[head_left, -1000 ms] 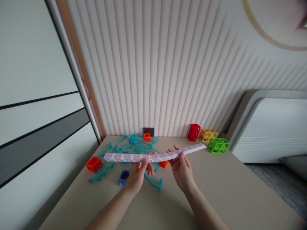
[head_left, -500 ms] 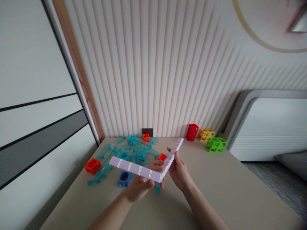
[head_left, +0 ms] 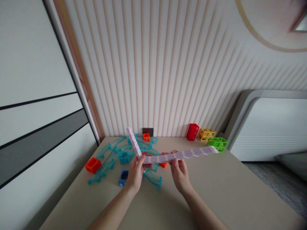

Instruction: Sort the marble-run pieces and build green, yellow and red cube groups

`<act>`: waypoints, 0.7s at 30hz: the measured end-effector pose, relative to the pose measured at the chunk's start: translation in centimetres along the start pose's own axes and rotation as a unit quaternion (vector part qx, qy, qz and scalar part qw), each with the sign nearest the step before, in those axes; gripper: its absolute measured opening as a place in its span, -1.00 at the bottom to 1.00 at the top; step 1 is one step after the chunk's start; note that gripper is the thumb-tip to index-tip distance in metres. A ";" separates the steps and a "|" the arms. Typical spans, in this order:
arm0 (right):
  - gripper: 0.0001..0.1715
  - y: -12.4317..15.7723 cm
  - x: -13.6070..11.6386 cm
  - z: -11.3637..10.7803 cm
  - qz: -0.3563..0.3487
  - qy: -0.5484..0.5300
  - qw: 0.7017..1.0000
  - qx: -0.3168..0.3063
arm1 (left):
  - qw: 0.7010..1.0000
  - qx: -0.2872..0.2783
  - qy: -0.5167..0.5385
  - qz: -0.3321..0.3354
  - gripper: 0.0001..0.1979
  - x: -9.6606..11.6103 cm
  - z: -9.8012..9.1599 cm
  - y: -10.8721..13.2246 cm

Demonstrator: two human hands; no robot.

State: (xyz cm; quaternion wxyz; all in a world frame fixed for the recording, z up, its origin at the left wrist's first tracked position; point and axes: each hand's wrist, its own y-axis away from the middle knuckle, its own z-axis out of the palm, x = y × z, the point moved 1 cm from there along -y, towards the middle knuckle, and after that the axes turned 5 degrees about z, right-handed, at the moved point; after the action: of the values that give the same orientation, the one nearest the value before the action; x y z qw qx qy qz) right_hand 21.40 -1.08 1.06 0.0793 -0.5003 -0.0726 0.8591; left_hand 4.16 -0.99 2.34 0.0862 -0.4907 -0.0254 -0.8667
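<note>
A lavender snake twist puzzle (head_left: 187,154) with white seams hangs over the table, bent into two arms. My left hand (head_left: 135,175) grips it at the bend, thumb on the near side. From there the short arm rises up and to the left, while the long arm runs to the right. Partway along the long arm, my right hand (head_left: 178,174) pinches it between thumb and fingers. An orange cube (head_left: 163,164) shows partly behind the puzzle between the hands. A blue block with a round hole (head_left: 123,177) stands just left of my left hand, partly covered by it.
Clear teal track pieces (head_left: 102,174) spread over the left of the table (head_left: 216,188). An orange block (head_left: 93,165) is at the left edge. Along the back are a small orange cube (head_left: 146,137), a dark box (head_left: 150,130), and red (head_left: 192,132), yellow (head_left: 203,134) and green (head_left: 222,142) blocks.
The puzzle has been turned so its bend is now at the left and the long arm points right. My left hand has shifted left and up to the bend; my right hand stays near its place.
</note>
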 end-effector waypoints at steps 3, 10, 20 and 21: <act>-0.48 -0.5 -0.3 -0.3 -0.004 -0.016 0.999 0.036 | 0.999 -0.049 0.003 0.010 -0.52 -0.4 -0.1 0.4; -0.43 -2.2 -1.2 -1.0 0.039 -0.089 0.985 0.141 | 0.952 -0.283 -0.116 0.012 -0.52 0.4 0.8 3.0; -0.49 -2.1 -0.5 -1.1 0.035 -0.042 0.995 0.084 | 0.969 -0.166 -0.184 0.010 -0.58 0.3 0.9 1.4; -0.49 -2.1 -0.4 -1.1 0.036 -0.038 0.996 0.079 | 0.970 -0.159 -0.183 0.013 -0.60 0.4 0.8 1.3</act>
State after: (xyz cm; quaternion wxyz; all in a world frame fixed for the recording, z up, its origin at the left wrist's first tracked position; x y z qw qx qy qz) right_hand 22.68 0.89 1.34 0.0844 -0.4620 0.0105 0.8828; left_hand 4.89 -2.17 3.03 0.0122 -0.6485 0.1035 -0.7541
